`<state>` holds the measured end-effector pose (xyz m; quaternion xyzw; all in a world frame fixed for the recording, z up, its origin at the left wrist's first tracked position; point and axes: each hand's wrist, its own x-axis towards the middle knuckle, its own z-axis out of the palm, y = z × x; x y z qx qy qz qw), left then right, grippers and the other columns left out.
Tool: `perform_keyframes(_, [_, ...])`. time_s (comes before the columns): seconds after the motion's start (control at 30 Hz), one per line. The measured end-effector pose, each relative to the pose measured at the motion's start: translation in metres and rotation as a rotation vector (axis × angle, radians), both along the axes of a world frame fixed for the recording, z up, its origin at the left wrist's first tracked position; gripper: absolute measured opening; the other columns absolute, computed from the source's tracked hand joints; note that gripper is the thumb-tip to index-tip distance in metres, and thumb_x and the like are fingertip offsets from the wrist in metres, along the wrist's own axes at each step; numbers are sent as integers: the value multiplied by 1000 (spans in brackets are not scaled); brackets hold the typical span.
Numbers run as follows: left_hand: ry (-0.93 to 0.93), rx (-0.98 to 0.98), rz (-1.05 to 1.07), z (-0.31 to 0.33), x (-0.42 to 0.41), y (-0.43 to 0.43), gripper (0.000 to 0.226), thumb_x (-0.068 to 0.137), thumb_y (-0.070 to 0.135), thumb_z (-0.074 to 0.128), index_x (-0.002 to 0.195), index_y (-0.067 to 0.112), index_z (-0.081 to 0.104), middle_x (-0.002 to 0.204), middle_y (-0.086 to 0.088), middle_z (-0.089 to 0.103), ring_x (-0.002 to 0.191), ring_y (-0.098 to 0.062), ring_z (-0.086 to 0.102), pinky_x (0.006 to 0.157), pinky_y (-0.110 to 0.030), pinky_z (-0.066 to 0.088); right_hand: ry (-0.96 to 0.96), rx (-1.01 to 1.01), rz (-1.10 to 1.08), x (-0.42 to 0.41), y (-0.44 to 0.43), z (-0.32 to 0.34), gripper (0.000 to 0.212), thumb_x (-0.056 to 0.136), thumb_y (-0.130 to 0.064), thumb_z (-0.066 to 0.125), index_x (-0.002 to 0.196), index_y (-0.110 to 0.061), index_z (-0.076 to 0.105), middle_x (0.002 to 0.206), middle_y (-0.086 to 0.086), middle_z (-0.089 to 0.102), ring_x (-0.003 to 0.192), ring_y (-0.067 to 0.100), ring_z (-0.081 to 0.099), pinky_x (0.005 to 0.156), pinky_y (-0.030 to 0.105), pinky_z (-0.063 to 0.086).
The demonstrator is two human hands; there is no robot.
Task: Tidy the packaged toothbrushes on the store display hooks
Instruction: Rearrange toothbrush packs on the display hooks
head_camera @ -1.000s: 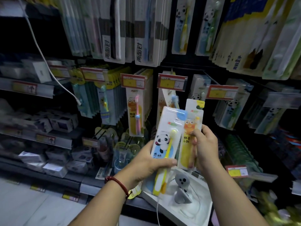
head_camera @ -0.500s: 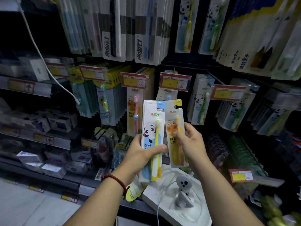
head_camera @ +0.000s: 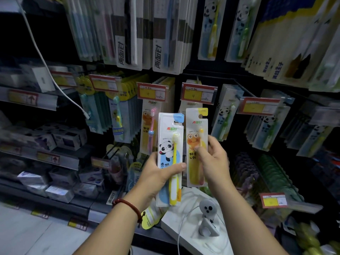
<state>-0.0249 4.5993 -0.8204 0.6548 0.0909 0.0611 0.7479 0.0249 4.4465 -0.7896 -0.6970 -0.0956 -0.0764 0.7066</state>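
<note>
My left hand [head_camera: 161, 172] grips a white panda toothbrush pack [head_camera: 170, 144] with a yellow brush, thumb across its front. Beside it my right hand [head_camera: 213, 159] pinches a yellow frog toothbrush pack [head_camera: 196, 129], held upright and a little higher. Both packs are raised in front of the display hooks. Directly behind the frog pack is a hook with a red-and-yellow price tag [head_camera: 198, 93]. A hanging frog pack with a pink brush [head_camera: 150, 126] is just left of the panda pack, and hanging panda packs [head_camera: 226, 116] are to the right.
Rows of larger toothbrush packs [head_camera: 161, 34] hang overhead. Shelves of small boxes [head_camera: 60, 137] run along the left. A white cable [head_camera: 46, 61] dangles at left. A white box with a grey gadget [head_camera: 207, 221] sits on the ledge below my hands.
Both hands have risen with their packs toward the hooks. The frog pack has separated from the panda pack and now stands higher, near the price tag.
</note>
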Motion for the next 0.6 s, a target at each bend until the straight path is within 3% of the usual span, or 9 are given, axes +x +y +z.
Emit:
perform_keyframes(0.13, [-15, 18, -8, 2, -2, 4, 65, 60, 30, 90, 118, 19, 65, 102, 1, 80, 95, -20, 77, 81, -36, 63, -86, -55, -14, 0, 6, 8, 30, 97, -4, 58, 117, -24, 67, 105, -4, 76, 96, 10, 72, 84, 32, 60])
perform_keyframes(0.27, [-22, 34, -3, 2, -1, 10, 70, 59, 32, 91, 121, 17, 64, 105, -3, 79, 99, -25, 76, 87, -42, 63, -148, -25, -45, 2, 14, 18, 30, 97, -6, 58, 112, -31, 67, 100, -7, 76, 90, 6, 71, 77, 23, 58])
perform_keyframes(0.43, [-31, 41, -17, 1, 1, 11, 76, 56, 38, 93, 123, 19, 63, 109, -2, 79, 100, -24, 76, 92, -47, 62, -126, 2, -68, 7, 23, 24, 25, 98, -10, 58, 115, -25, 68, 100, -4, 76, 89, 9, 72, 78, 32, 59])
perform_keyframes(0.6, [-32, 43, -24, 1, 1, 10, 75, 55, 38, 92, 122, 18, 64, 108, -2, 79, 101, -24, 76, 94, -49, 61, -116, -19, -121, 14, 28, 30, 17, 98, -16, 60, 113, -21, 67, 97, -5, 75, 86, 7, 71, 76, 31, 57])
